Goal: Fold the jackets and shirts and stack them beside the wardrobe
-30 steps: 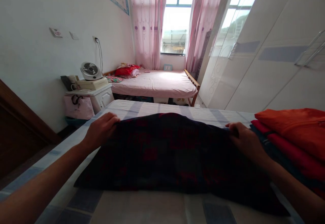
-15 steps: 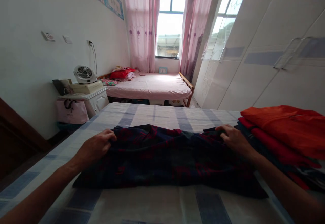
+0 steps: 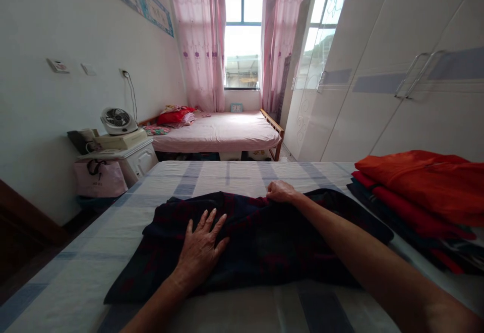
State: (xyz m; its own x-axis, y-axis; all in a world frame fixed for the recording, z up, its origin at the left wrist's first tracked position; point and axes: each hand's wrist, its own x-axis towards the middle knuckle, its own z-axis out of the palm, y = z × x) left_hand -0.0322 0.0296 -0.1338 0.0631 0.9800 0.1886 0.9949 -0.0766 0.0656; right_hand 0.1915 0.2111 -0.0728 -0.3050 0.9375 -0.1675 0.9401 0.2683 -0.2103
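A dark plaid garment (image 3: 257, 252) in navy, green and red lies spread sideways on the bed with the blue-and-white checked sheet (image 3: 223, 174). My left hand (image 3: 202, 247) rests flat on its left part, fingers spread. At the garment's far edge, right of the middle, my right hand (image 3: 280, 192) is closed on the cloth. My right forearm crosses over the garment's right part and hides some of it. What kind of garment it is, I cannot make out.
A stack of folded clothes, orange on top (image 3: 419, 184), stands on the bed at the right. White wardrobes (image 3: 397, 121) line the right side. Beyond lies a pink-covered bed (image 3: 227, 131). A small fan (image 3: 118, 120) stands on a cabinet (image 3: 139, 161) at the left.
My left hand has let go of the far left edge and now lies flat on the cloth. My right hand has moved left along the far edge. The view has shifted slightly.
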